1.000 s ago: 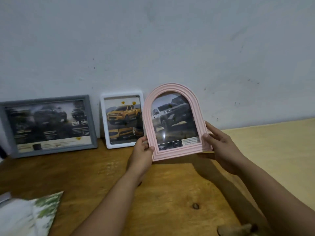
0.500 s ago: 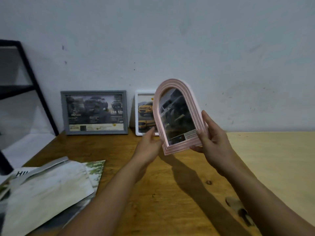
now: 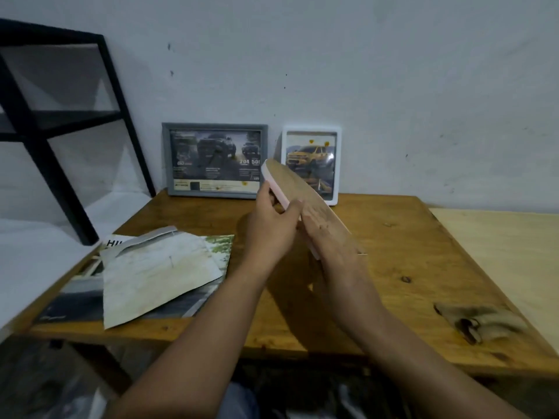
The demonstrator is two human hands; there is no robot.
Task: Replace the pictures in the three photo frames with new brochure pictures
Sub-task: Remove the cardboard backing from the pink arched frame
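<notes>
Both hands hold the pink arched frame [image 3: 298, 190] above the middle of the wooden table [image 3: 393, 255]. It is turned so its brown backing board faces up and toward me, with its picture side hidden. My left hand [image 3: 269, 225] grips its left pink edge. My right hand [image 3: 335, 252] lies flat against the backing near the lower end. A grey frame [image 3: 215, 161] with a dark truck picture and a white frame [image 3: 311, 164] with a yellow truck picture lean on the wall behind.
Brochure pages and loose paper [image 3: 151, 273] lie at the table's left front. A crumpled brown cloth [image 3: 481, 323] sits near the right front edge. A black metal shelf [image 3: 60, 116] stands to the left. A paler board [image 3: 499, 252] adjoins the table's right side.
The pink frame has been turned over from picture side facing me to backing side up. My hands pulled it nearer, and the view has drawn back and shifted right.
</notes>
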